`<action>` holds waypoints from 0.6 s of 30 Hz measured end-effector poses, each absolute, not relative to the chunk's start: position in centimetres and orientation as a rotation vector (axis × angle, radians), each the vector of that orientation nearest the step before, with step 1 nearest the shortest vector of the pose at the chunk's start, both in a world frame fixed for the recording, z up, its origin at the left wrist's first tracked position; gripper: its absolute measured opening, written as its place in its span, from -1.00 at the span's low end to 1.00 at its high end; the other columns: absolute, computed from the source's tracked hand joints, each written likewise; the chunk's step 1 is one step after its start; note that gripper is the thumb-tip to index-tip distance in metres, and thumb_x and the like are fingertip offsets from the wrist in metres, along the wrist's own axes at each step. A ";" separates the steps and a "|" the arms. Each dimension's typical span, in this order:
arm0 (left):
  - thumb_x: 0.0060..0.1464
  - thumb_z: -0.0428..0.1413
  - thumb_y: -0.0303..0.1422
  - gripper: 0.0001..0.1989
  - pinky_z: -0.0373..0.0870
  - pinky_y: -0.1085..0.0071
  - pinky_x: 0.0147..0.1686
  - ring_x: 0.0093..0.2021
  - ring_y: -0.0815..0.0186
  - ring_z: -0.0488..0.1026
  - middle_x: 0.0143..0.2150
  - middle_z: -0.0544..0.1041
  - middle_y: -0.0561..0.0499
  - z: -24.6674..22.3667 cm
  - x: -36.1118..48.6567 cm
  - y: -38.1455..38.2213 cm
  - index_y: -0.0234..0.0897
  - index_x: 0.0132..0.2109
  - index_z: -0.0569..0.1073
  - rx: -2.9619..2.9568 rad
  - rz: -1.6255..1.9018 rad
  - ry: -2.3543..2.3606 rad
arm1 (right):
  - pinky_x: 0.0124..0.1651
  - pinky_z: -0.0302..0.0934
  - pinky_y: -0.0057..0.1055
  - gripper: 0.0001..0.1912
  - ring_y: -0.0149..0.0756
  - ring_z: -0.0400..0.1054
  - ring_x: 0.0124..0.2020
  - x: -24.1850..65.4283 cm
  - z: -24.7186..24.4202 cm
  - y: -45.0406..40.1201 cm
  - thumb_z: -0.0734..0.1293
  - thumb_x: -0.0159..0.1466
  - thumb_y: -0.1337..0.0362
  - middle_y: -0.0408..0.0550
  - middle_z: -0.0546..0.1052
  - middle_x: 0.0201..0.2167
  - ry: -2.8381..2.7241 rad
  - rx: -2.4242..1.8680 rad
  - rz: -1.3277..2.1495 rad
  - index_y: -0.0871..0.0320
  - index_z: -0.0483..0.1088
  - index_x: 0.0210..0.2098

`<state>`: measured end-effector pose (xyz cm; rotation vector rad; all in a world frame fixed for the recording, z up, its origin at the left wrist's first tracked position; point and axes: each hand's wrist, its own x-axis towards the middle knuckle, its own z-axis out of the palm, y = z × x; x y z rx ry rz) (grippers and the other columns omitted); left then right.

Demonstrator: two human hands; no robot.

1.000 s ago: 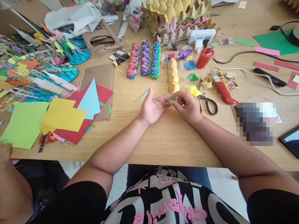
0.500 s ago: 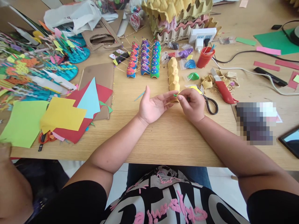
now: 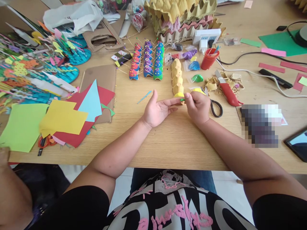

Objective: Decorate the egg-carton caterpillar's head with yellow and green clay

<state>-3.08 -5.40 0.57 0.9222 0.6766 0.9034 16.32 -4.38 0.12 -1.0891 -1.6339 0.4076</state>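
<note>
My left hand is palm up with its fingers stretched toward the right and its thumb raised. A tiny piece of green clay lies at its fingertips. My right hand is closed, its thumb and curled fingers meeting at the green piece. Just beyond the fingertips stands a yellow egg-carton strip, with brighter yellow clay on its near bump. To the left lies a small blue modelling tool. Scissors are partly hidden behind my right hand.
Three painted egg-carton caterpillars with sticks stand ahead. Bags of clay, a red cup and a red-handled knife lie to the right. Coloured sheets cover the left side. Another person's arm is at far left.
My right hand has curled its fingers in and turned slightly, its thumb now beside the green clay. My left hand's fingers have straightened. The view has shifted slightly.
</note>
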 end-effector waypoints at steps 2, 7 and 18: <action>0.22 -0.26 0.53 0.02 0.44 0.00 0.32 0.51 -0.14 0.43 0.23 0.74 -0.13 0.7 -3.1 -5.4 -0.15 -0.05 0.79 0.920 0.896 0.672 | -0.40 0.00 -0.27 -0.23 -0.35 0.11 -0.54 16.3 0.1 -4.4 0.18 0.48 -0.40 -0.17 0.23 -0.65 -1.590 -1.099 0.444 0.05 0.21 -0.60; 0.23 -0.24 0.52 0.00 0.47 0.06 0.30 0.49 -0.11 0.46 0.23 0.74 -0.12 0.8 -3.1 -5.4 -0.14 -0.03 0.78 0.924 0.906 0.678 | -0.42 0.00 -0.29 -0.23 -0.36 0.10 -0.53 16.1 0.1 -4.5 0.20 0.46 -0.42 -0.17 0.23 -0.63 -1.515 -1.083 0.500 0.05 0.21 -0.59; 0.26 -0.22 0.49 -0.04 0.42 0.00 0.37 0.51 -0.11 0.44 0.19 0.74 -0.12 0.8 -3.1 -5.4 -0.14 0.00 0.77 0.913 0.945 0.685 | -0.42 0.00 -0.32 -0.32 -0.36 0.07 -0.52 16.2 -0.7 -3.9 0.41 0.28 -0.46 -0.23 0.26 -0.59 -1.673 -1.069 0.483 0.04 0.34 -0.44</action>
